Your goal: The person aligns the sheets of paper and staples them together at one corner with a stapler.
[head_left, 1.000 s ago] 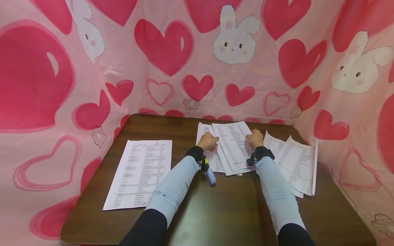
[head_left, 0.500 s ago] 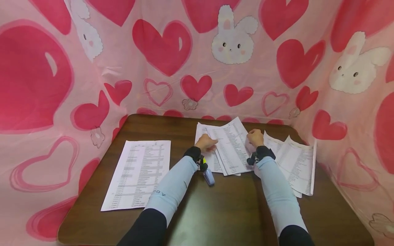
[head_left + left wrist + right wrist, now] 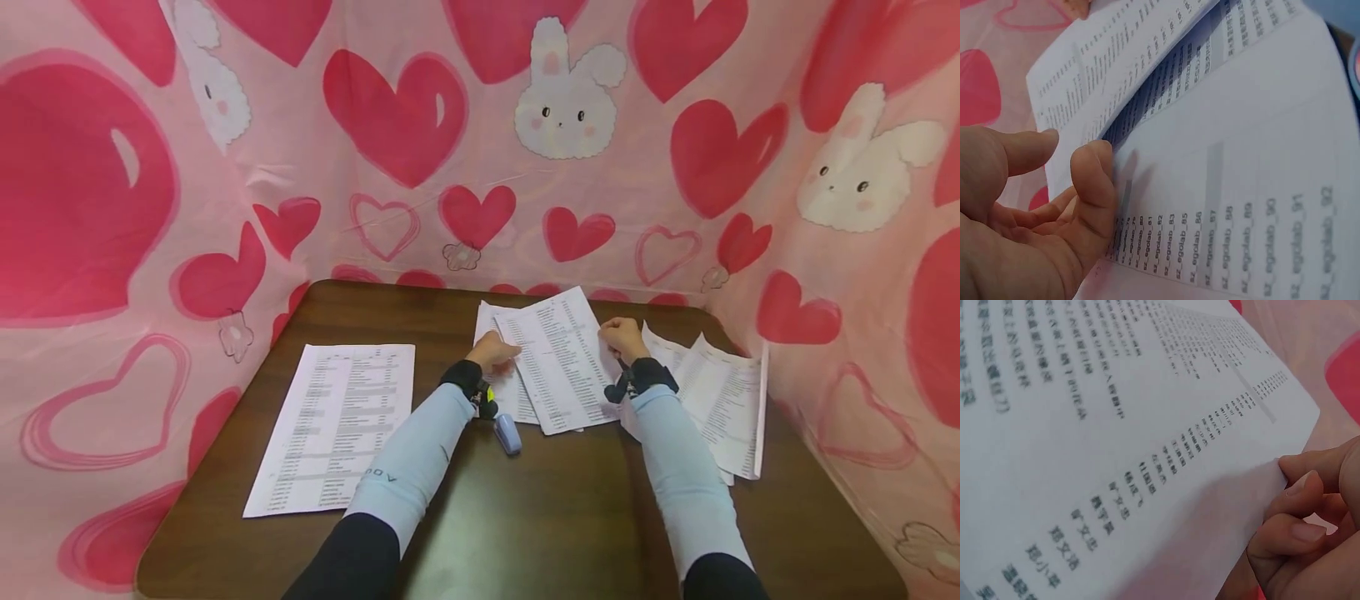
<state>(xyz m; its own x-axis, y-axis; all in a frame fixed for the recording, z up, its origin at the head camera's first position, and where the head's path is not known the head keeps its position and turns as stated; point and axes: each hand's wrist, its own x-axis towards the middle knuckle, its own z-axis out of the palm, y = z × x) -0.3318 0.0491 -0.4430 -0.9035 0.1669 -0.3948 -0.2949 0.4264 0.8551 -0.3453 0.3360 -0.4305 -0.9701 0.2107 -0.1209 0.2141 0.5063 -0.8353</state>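
At the far middle of the table, a printed sheet (image 3: 558, 358) is raised and tilted over another printed sheet (image 3: 486, 319). My right hand (image 3: 624, 337) pinches the right edge of the upper sheet between thumb and curled fingers, as the right wrist view shows with the paper (image 3: 1197, 456). At the left side, my left hand (image 3: 492, 352) is beside the sheets with its thumb and index finger apart. The left wrist view shows the left hand (image 3: 1054, 206) near the lower sheet (image 3: 1241, 187), and a gap between it and the upper sheet (image 3: 1129, 69).
One printed sheet (image 3: 337, 425) lies flat at the left of the brown table (image 3: 540, 517). Several curled sheets (image 3: 720, 400) lie at the right, partly behind the right forearm. A small lavender object (image 3: 507, 435) lies near the left wrist. Pink heart-patterned cloth (image 3: 450, 150) surrounds the table.
The left hand has let go of the upper sheet and moved slightly left and down. The upper sheet has turned and tilted, its top right corner rising, while the right hand keeps its edge.
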